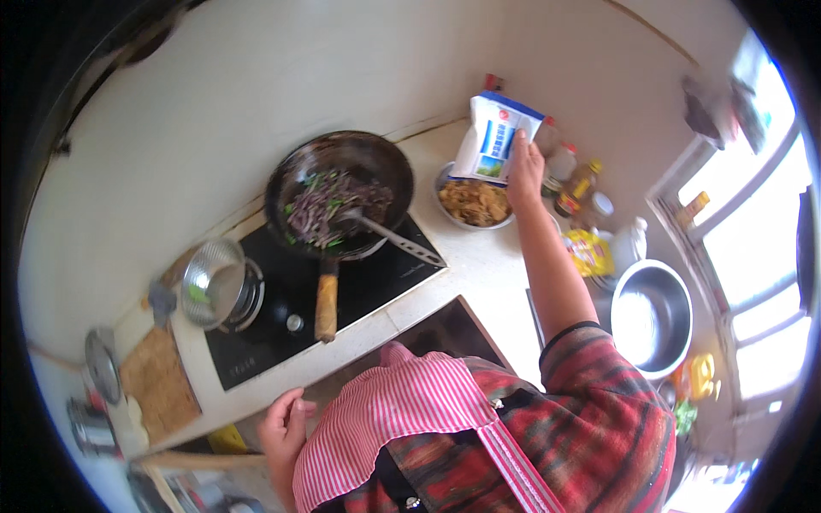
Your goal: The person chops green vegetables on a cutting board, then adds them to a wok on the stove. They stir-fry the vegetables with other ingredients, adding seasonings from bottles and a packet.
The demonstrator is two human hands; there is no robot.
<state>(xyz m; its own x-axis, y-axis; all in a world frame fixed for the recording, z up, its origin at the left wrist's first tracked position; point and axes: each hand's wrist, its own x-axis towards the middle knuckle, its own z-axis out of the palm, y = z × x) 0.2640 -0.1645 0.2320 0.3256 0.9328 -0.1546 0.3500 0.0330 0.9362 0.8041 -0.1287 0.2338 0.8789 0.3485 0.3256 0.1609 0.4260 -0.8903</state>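
Note:
My right hand [527,170] grips a white and blue plastic packet [490,138] that bears writing, held at the near edge of a bowl of browned food pieces [474,204]. Down by the apron, my left hand [287,417] hangs with its fingers loosely curled and nothing in it. A dark wok [378,154] rests on the black glass cooktop [263,353], its wooden handle [326,308] towards me. Purplish strips with green pieces [327,205] lie inside it. A metal slotted spatula [404,240] leans in the wok, its handle over the rim.
Left of the wok sits a metal strainer [202,292], with a wooden cutting board [157,385] beyond. Bottles [577,189] and a yellow packet [587,251] line the right wall. A large metal pot [651,320] stands by my right arm. An oil jug [696,377] is below it.

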